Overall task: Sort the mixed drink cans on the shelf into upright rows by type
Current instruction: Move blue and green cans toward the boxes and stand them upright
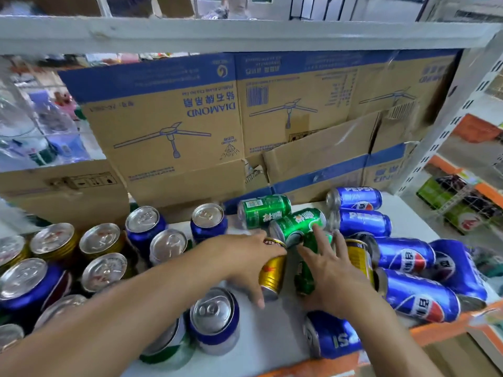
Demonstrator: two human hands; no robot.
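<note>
On the white shelf (pixel 272 330), my left hand (pixel 245 257) grips a gold can (pixel 272 273) lying on its side at the middle. My right hand (pixel 329 270) holds a green can (pixel 306 270) lying just right of it, fingers spread over it. Two more green cans (pixel 262 210) (pixel 298 224) lie on their sides behind. Several blue Pepsi cans (pixel 416 295) lie tumbled at the right, with another gold can (pixel 359 258) among them. Upright gold cans (pixel 54 240) and upright blue cans (pixel 145 224) stand at the left.
Cardboard boxes (pixel 174 126) printed with a fan stand along the back of the shelf. A white shelf board (pixel 245 34) runs overhead. The orange front edge (pixel 435 330) is at lower right, a white upright post (pixel 446 126) at the right.
</note>
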